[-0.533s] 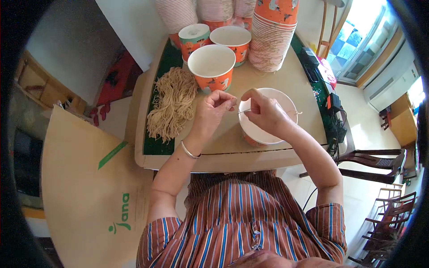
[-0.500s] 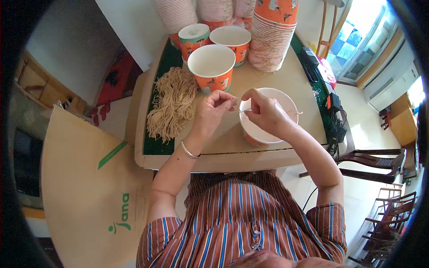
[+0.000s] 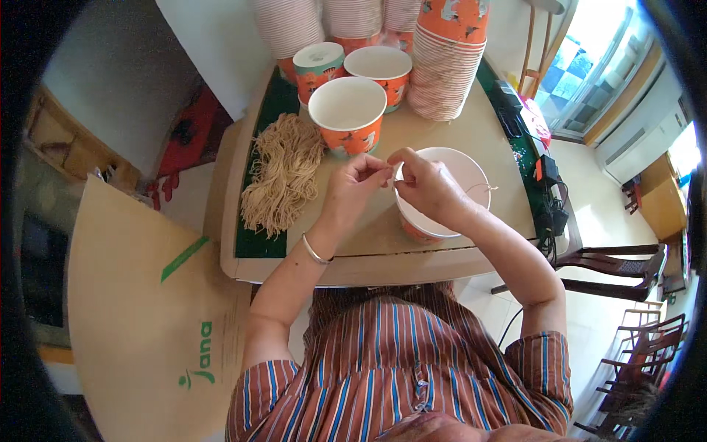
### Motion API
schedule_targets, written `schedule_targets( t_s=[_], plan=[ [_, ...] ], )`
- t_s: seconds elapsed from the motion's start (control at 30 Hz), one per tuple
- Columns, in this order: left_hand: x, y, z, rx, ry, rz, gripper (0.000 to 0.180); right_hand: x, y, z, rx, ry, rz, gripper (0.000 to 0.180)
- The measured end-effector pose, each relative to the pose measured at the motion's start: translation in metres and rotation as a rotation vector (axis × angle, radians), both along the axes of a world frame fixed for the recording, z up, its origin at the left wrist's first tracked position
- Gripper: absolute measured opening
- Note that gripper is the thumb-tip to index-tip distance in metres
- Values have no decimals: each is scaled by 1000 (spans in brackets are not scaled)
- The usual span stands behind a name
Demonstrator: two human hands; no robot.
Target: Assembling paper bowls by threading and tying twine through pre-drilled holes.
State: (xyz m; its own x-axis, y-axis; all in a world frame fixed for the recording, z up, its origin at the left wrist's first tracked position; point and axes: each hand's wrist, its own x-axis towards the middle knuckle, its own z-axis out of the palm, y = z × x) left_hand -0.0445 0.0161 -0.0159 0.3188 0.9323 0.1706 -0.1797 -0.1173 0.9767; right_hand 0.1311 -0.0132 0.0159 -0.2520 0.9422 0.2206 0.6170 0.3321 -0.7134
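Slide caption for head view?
Left hand and right hand held close together near an open bucket and beige string bundle.

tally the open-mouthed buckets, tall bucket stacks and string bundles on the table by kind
open-mouthed buckets: 3
tall bucket stacks, cut off by the top edge: 4
string bundle: 1
total: 8

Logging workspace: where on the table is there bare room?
Brown board is bare between the left hand and near bucket, and behind that bucket, before the orange-topped stack. Crowded: back left, with clustered buckets; left edge, under yarn.
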Motion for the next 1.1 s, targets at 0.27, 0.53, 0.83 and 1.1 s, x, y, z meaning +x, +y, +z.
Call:
schedule_targets(
  t_s=[0.27, 0.53, 0.83, 1.1],
  plan=[
    [-2, 4, -6, 32, 34, -3, 10, 3, 12, 22, -93, -126, 63, 13],
    [-3, 8, -11, 7, -125, -70, 12, 7, 24, 36, -257, -214, 160, 17],
    [-3, 12, -13, -61, -150, -111, 10, 7, 29, 34, -384, -240, 162, 21],
    [-2, 13, -16, -62, -195, -129, 9, 2, 28, 37, -492, -133, 108, 15]
  ],
)
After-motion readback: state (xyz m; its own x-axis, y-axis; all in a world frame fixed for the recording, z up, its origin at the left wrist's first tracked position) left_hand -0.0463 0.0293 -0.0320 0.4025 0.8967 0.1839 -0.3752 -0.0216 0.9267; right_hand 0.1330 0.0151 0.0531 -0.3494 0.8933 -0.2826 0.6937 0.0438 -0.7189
